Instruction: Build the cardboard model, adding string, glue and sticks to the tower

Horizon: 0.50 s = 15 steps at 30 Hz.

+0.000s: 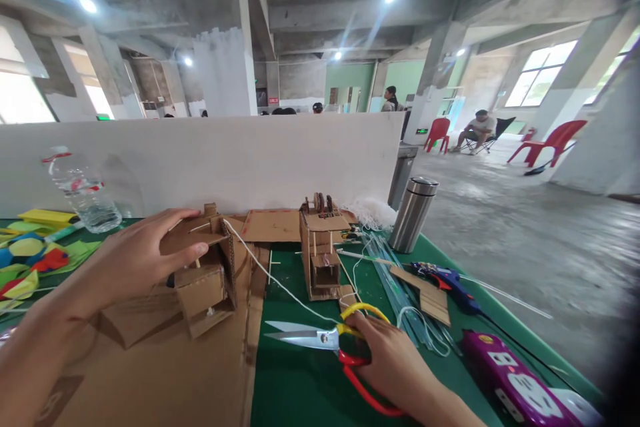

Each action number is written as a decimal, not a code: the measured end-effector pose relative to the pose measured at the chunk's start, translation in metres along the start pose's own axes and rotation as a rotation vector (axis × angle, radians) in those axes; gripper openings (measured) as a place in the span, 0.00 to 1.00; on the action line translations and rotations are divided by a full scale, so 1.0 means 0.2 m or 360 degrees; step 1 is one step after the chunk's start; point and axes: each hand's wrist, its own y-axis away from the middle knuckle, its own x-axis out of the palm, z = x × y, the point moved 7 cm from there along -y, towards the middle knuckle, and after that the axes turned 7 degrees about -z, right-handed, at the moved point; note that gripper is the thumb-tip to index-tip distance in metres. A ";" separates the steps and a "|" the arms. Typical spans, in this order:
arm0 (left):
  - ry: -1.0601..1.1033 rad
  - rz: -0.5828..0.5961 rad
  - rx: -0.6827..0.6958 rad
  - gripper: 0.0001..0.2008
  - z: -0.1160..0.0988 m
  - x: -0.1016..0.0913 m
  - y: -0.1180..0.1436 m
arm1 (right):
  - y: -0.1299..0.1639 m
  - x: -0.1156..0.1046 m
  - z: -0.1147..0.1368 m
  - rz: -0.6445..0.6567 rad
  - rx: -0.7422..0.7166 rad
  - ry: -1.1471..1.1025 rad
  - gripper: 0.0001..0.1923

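Divider: white partition board (pixel 210 160) stood along the far edge of the surface, full width of the work area.
Surface: green-covered surface (pixel 300 380), cluttered left to right.
Cardboard sheet: large flat brown cardboard sheet (pixel 165 373) lay on the left half of the surface, under the left hand's work.
Left hand: left hand (pixel 135 257) was spread over the top of the cardboard model, thumb at its front edge, fingers curled on the top panel, pressing it down.
Cardboard model: small boxy cardboard model (pixel 205 273) sat on the cardboard sheet, tilted slightly; a white string (pixel 270 277) ran from its top down toward the scissors.
Second model: taller cardboard tower (pixel 323 253) stood upright on the green, just right of the first model, apart from both hands.
Right hand: right hand (pixel 393 363) was closed around the scissor handles, fingers through the loops.
Scissors: red-and-yellow-handled scissors (pixel 330 340) lay low over the surface, blades slightly parted and pointing left, near the end of the string. Contact between blades and string: could not tell.
Power strip: purple power strip (pixel 520 380) lay at the right edge, near the right hand.
Flask: steel flask (pixel 414 213) stood upright behind the tower, to its right.
Bottle: clear water bottle (pixel 83 190) sat far left against the divider.
Glue gun: blue glue gun (pixel 445 280) lay between flask and power strip.
Paper scraps: coloured paper shapes (pixel 30 257) lay far left.
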 end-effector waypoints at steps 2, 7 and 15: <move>0.0021 -0.0023 -0.0013 0.31 0.02 0.02 0.01 | -0.02 0.04 0.00 0.0060 0.0040 0.0074 0.21; 0.0038 -0.0075 0.0099 0.31 0.02 0.02 0.04 | -0.02 0.09 -0.04 0.0108 0.0116 0.0235 0.21; -0.0093 -0.0124 0.0096 0.36 0.01 -0.02 0.08 | -0.01 0.09 -0.04 0.0113 0.0169 0.0096 0.16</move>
